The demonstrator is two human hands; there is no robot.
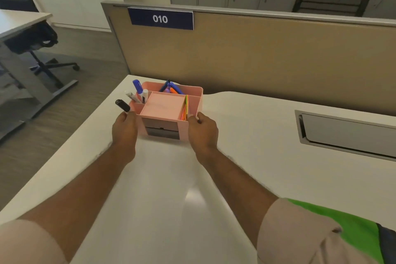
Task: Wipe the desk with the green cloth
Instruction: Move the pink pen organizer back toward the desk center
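A pink desk organizer (169, 111) stands near the far left corner of the white desk (246, 146). It holds markers, pens and coloured sticky notes. My left hand (125, 128) grips its left side and my right hand (202, 132) grips its right side. A black marker (122, 105) sticks up at my left fingertips, against the organizer's left wall. A patch of the green cloth (345, 227) shows at the bottom right, behind my right sleeve; neither hand touches it.
A tan partition (267, 55) with a "010" sign (161, 19) closes off the desk's far edge. A grey cable hatch (347, 135) is set into the desk at the right. An office chair (40, 49) and another desk stand on the left.
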